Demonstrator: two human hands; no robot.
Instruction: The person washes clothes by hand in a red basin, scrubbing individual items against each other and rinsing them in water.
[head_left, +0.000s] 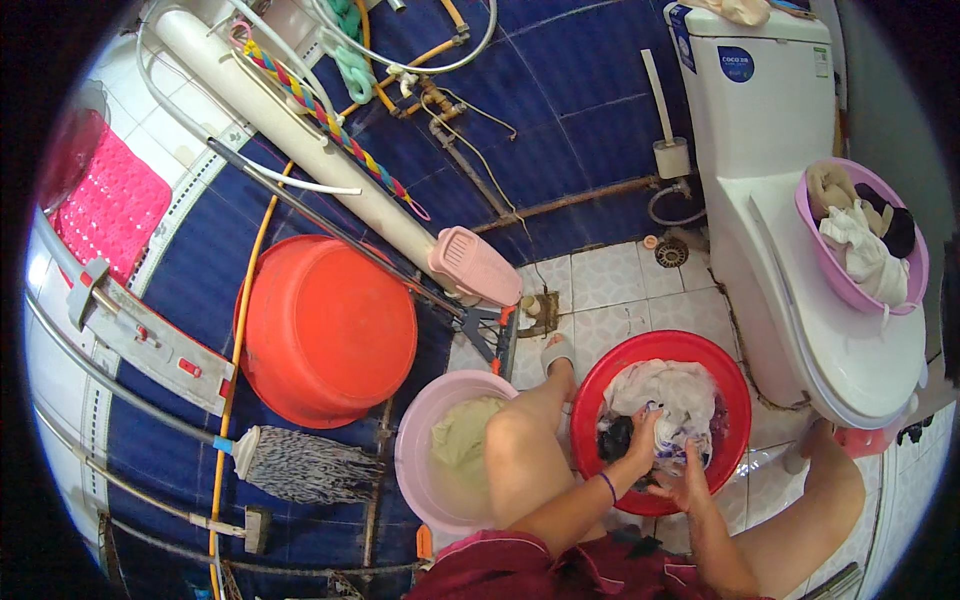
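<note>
Between my knees stands a red basin [737,420] of wet laundry. My left hand [640,442], with a dark band at its wrist, grips a white cloth with a blue-purple pattern [668,440]. Against the near end of the same cloth, my right hand [686,482] curls with its thumb on top; its hold is partly hidden. A larger whitish garment [665,388] lies bunched on the far side of the basin. Dark cloth [614,438] shows beside my left fingers.
A pink basin [412,440] with pale green cloth in water stands left of my leg. At right, a purple basin [915,285] of clothes rests on the toilet [765,120]. Along the left wall are an orange-red tub [330,330], a mop [300,465] and a pink washboard [478,265].
</note>
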